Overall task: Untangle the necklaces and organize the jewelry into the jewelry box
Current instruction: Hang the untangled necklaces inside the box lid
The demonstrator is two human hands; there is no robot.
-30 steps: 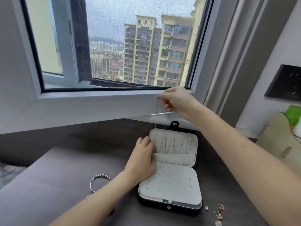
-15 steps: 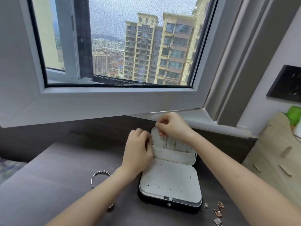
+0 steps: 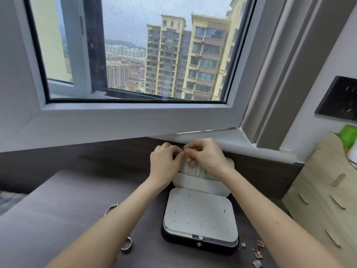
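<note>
A black jewelry box point(image 3: 200, 243) lies open on the dark desk, its white perforated panel facing up. Thin necklace chains point(image 3: 193, 171) hang in the raised white lid above a fabric pocket. My left hand point(image 3: 164, 163) and my right hand point(image 3: 206, 157) meet at the lid's top edge, fingertips pinched together on a fine necklace end that is too small to make out. A beaded bracelet point(image 3: 111, 207) shows left of my left forearm. A ring point(image 3: 127, 244) lies below that forearm. Small rose-gold earrings point(image 3: 257, 248) sit right of the box.
A white window sill and frame point(image 3: 135, 120) overhang the desk just behind the box. A light wooden board point(image 3: 324, 190) with slots stands at the right. A black wall panel point(image 3: 338, 97) is mounted above it. Something green point(image 3: 347, 136) shows at the right edge.
My right hand came down from window height with the thin chain to the lid's top. My left hand left the pocket's left edge and rose to meet it.
</note>
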